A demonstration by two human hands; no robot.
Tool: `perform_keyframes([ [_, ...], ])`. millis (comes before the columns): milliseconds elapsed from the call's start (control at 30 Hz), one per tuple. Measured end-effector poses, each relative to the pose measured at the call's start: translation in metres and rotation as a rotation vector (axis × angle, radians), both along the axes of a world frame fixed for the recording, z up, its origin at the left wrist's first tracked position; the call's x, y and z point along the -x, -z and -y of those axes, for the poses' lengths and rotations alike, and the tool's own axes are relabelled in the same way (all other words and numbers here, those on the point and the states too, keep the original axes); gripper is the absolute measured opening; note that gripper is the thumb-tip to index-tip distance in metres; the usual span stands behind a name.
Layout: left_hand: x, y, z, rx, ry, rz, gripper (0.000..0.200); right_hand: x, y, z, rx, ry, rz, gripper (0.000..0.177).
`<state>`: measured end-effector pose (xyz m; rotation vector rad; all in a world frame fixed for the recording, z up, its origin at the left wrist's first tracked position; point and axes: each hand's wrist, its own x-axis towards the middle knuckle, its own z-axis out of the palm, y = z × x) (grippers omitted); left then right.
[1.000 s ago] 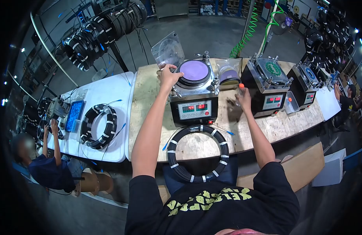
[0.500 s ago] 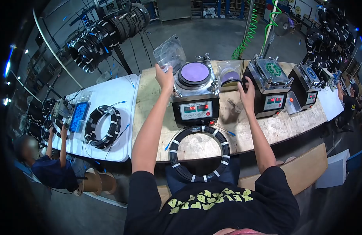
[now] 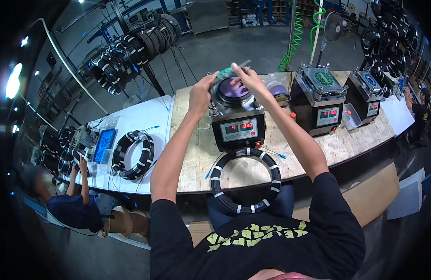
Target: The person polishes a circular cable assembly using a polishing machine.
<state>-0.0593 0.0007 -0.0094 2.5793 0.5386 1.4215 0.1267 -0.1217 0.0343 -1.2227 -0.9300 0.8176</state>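
A clear flat plate with green pieces on it point(image 3: 225, 73) is tilted nearly edge-on above the polishing machine point(image 3: 238, 129). My left hand point(image 3: 202, 97) grips its left side. At its right side is my right hand point(image 3: 251, 83), a finger at the upper edge and the lower fingers curled beneath, over the purple round pad point(image 3: 228, 89). The hands partly cover the pad and the plate. Red digits show on the machine's front panel. In front of it, a black cable coil with white ties point(image 3: 246, 181) leans at the table edge, blue-tipped ends reaching out either side.
A second polishing machine point(image 3: 320, 100) and a third point(image 3: 367, 95) stand to the right. Beside the near one are purple pads in plastic point(image 3: 278, 91) and an orange-capped bottle point(image 3: 293, 115). Left, a white table point(image 3: 145, 114) bears another coil point(image 3: 133, 155) and a blue tray point(image 3: 103, 146). Co-workers sit at both sides.
The plate in my left hand has swung over the machine and tipped edge-on. My right hand has moved left from beside the purple pads to the plate. The panel digits have changed.
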Motion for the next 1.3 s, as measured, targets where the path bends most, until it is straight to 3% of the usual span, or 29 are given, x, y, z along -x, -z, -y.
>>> perform_keyframes([
  [100,0.0,-0.019,0.015,-0.224,-0.068,-0.154,0.072,0.001,0.015,-0.012,-0.178,0.151,-0.011,0.039],
  [167,-0.002,-0.033,0.021,-0.362,-0.191,-0.181,0.091,-0.015,0.011,-0.007,-0.206,0.073,-0.079,0.032],
  [233,-0.01,-0.03,0.01,0.039,-0.083,-0.265,0.103,-0.035,0.018,-0.007,-0.223,0.004,-0.05,0.029],
  [367,-0.012,-0.034,-0.013,0.702,0.364,-0.207,0.122,-0.053,0.019,-0.016,-0.4,-0.041,0.0,0.055],
  [400,-0.01,-0.03,-0.018,0.76,0.326,-0.152,0.116,-0.069,0.028,-0.025,-0.321,-0.025,0.064,0.063],
  [500,-0.01,-0.009,-0.044,0.91,0.211,0.014,0.099,-0.086,0.047,-0.041,-0.287,-0.059,0.093,0.06],
  [533,-0.012,-0.002,-0.047,0.858,0.194,0.086,0.081,-0.086,0.053,-0.044,-0.249,-0.029,0.058,0.057],
  [667,-0.009,0.018,-0.062,0.905,0.197,0.083,0.069,-0.091,0.079,-0.053,-0.161,-0.012,0.128,0.064],
  [767,-0.003,0.034,-0.063,0.939,0.243,0.067,0.071,-0.079,0.065,-0.029,-0.014,0.016,0.219,0.071],
  [967,0.008,0.04,-0.05,1.044,0.213,-0.021,0.073,-0.09,0.082,-0.035,0.028,-0.061,0.198,0.074],
  [1100,0.015,0.042,-0.049,1.045,0.124,-0.062,0.077,-0.091,0.075,-0.027,0.211,-0.018,0.382,0.078],
  [1300,0.017,0.037,-0.048,1.051,0.072,-0.157,0.074,-0.103,0.091,-0.04,0.216,-0.037,0.427,0.077],
])
